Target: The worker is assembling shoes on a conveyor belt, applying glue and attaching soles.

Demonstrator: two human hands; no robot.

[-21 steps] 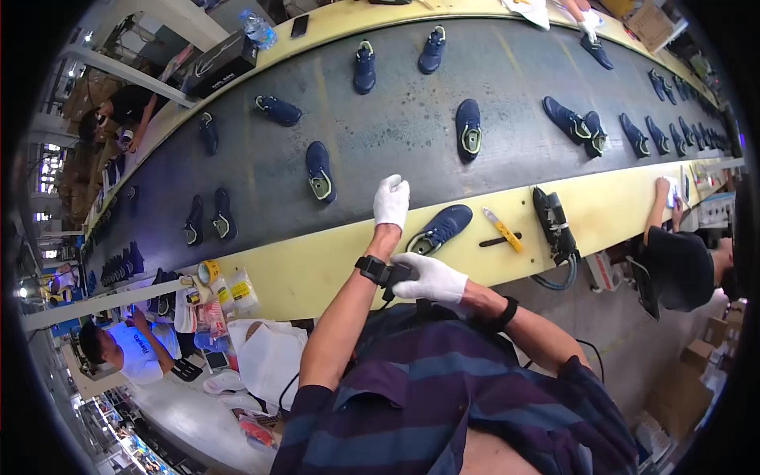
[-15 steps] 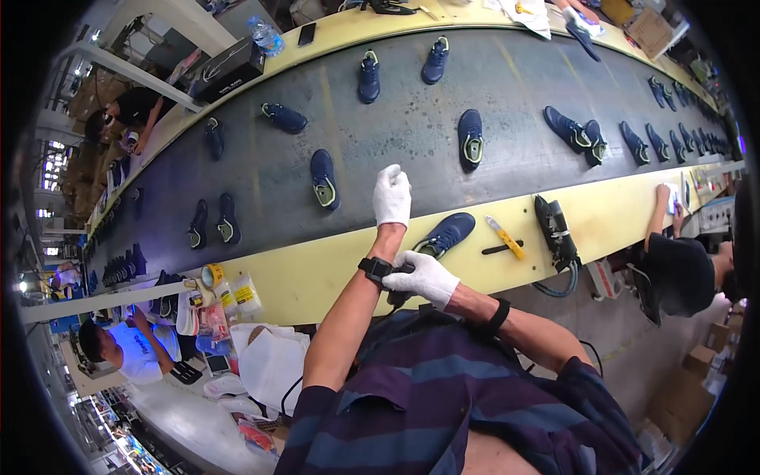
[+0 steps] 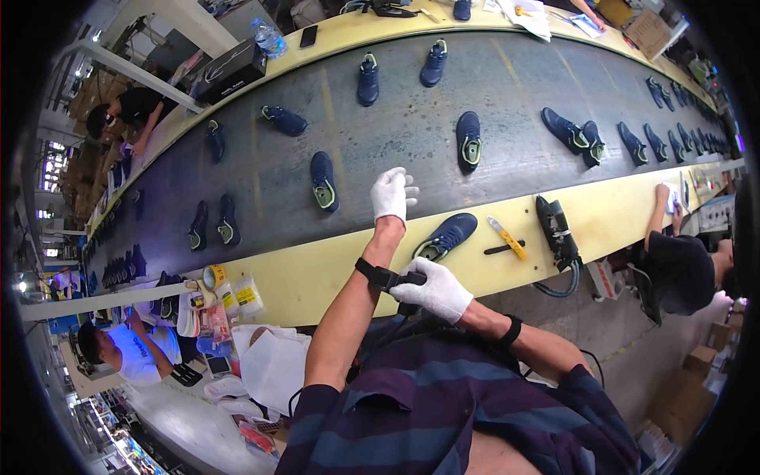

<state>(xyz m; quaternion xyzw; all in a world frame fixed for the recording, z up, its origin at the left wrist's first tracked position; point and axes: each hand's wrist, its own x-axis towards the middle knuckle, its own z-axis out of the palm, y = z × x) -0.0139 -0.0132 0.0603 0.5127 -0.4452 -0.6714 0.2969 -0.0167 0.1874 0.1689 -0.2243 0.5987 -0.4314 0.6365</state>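
Observation:
My left hand point(image 3: 392, 195), in a white glove, is raised over the near side of the dark conveyor belt point(image 3: 380, 154). Its fingers are loosely bent and apart, with nothing in them. A black wrist strap point(image 3: 378, 277) with a boxy fitting wraps my left wrist. My right hand point(image 3: 438, 291), also gloved in white, grips the strap's end at the outer side of that wrist, partly hiding it. Just beyond the right hand, a navy shoe point(image 3: 447, 235) lies on the pale yellow ledge point(image 3: 317, 273). Beside it are a yellow utility knife point(image 3: 507, 237) and a small black strip point(image 3: 497, 249).
Several navy shoes, such as one point(image 3: 324, 180) left of my hand and another point(image 3: 469, 142) to its right, stand on the belt. A black tool with a hose point(image 3: 559, 233) lies on the ledge. Co-workers sit at right point(image 3: 685, 265) and left point(image 3: 138, 348).
My left hand has loosened from a fist, its fingers spreading. My right hand has shifted slightly right, pulling the strap's end away from the wrist.

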